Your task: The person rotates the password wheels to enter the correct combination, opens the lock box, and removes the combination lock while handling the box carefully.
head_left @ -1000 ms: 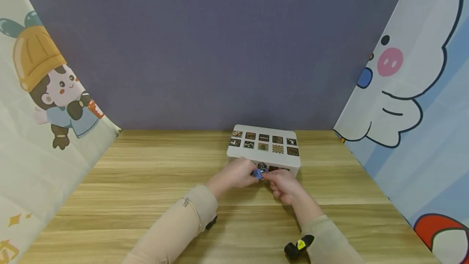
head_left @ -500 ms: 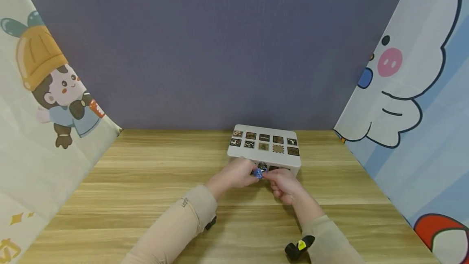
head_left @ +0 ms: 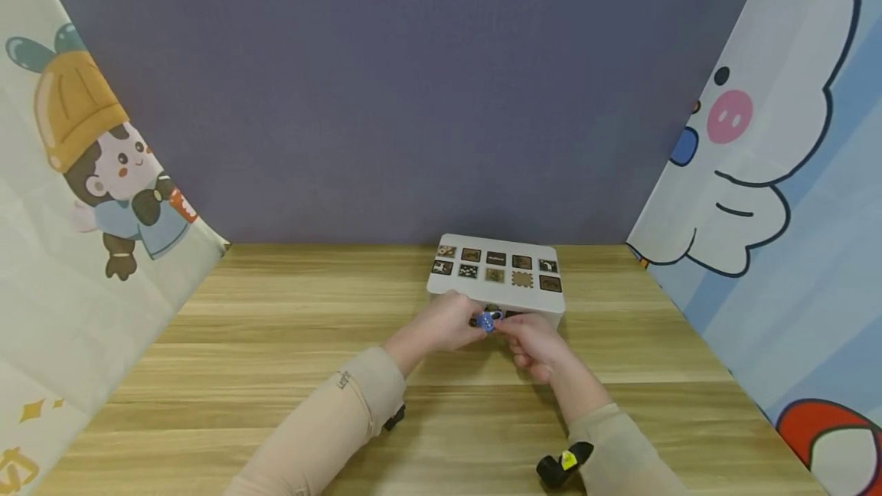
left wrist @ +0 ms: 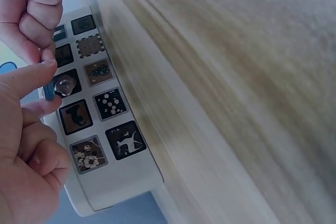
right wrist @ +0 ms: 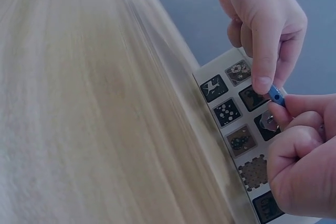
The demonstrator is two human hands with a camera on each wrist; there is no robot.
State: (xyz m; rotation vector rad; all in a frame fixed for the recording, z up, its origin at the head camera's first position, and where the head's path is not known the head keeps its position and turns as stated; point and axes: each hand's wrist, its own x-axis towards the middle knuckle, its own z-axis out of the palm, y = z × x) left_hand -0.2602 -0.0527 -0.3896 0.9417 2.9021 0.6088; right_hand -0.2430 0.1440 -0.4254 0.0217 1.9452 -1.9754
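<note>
In the head view, a small blue object (head_left: 486, 321) is held between both hands at the front of a white box (head_left: 510, 297) with dark picture squares. Thumb and finger of my left hand (head_left: 449, 322) pinch its left side. My right hand (head_left: 536, 344) pinches at its right side with thumb and index fingertip, the other fingers curled. The left wrist view shows the blue object (left wrist: 49, 90) edge-on, close by a shiny round metal clasp (left wrist: 65, 85) on the box's front. Fingers hide much of the blue object, so its exact kind is unclear.
The box stands toward the back of a wood-grain table (head_left: 296, 312). Behind it rises a dark grey-blue wall panel (head_left: 427, 98). Cartoon-printed cloths hang left (head_left: 41, 251) and right (head_left: 813, 251).
Both hands and the blue object have risen slightly toward the box's lid, and the blue object has tilted a little. The box has stayed in place.
</note>
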